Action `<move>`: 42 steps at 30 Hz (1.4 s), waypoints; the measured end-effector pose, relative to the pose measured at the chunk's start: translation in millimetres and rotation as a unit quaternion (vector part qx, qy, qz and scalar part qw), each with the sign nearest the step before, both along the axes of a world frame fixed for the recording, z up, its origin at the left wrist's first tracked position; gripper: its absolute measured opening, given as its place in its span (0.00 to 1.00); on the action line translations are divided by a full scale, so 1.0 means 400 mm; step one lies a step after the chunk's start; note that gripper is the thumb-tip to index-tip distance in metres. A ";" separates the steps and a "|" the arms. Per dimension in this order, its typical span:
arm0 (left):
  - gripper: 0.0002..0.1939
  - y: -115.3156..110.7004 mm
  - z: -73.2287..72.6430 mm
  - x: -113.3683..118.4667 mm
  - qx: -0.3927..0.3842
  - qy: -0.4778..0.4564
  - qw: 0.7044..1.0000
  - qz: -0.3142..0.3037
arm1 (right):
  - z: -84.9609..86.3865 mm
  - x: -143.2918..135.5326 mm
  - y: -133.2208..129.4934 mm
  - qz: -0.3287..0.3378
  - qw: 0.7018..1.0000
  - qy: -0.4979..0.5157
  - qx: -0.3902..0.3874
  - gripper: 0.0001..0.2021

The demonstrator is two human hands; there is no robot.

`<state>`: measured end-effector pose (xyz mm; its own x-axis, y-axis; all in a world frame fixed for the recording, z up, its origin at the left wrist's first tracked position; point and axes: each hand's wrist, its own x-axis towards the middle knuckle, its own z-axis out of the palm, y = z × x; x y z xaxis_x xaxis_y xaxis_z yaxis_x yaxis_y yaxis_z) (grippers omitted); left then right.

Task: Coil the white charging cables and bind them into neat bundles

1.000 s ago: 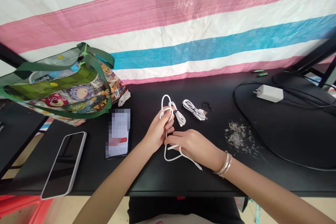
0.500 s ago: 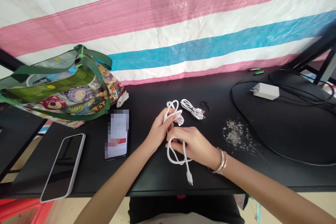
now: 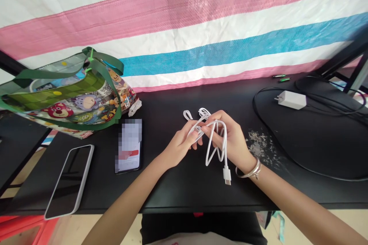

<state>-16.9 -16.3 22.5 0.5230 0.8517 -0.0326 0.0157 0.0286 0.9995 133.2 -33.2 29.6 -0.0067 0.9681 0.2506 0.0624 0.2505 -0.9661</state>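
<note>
A white cable (image 3: 225, 141) runs between my two hands above the black table. My left hand (image 3: 181, 141) pinches one part of it between thumb and fingers. Close beside it on the right, my right hand (image 3: 230, 134) grips the looped part, and a plug end dangles below the fingers. Behind my hands lie a coiled white cable (image 3: 204, 112) and, to its left, a smaller white loop (image 3: 188, 115), both partly hidden.
A phone with a lit screen (image 3: 129, 145), a white-edged phone (image 3: 70, 182) and a cartoon-print bag (image 3: 83, 99) stand left. Right are a white adapter (image 3: 292, 100), a black cord (image 3: 283, 151) and grey scraps (image 3: 260, 145). A striped sheet (image 3: 184, 59) hangs behind the table (image 3: 172, 195).
My right hand has moved up and right, lifting the looped cable and its plug end. My left hand has shifted slightly right. The coiled cable behind is now partly covered.
</note>
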 end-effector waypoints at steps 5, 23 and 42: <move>0.12 0.001 0.004 0.002 0.010 0.002 1.000 0.024 | 0.000 0.007 0.003 -0.001 1.000 0.018 -0.002 0.14; 0.17 0.014 0.038 -0.024 -0.089 -0.042 0.990 -0.106 | 0.013 0.078 0.049 0.071 0.950 0.230 -0.200 0.14; 0.21 0.037 -0.004 -0.014 -0.167 -0.082 0.978 0.097 | 0.027 0.075 0.017 0.423 0.883 0.040 -0.200 0.24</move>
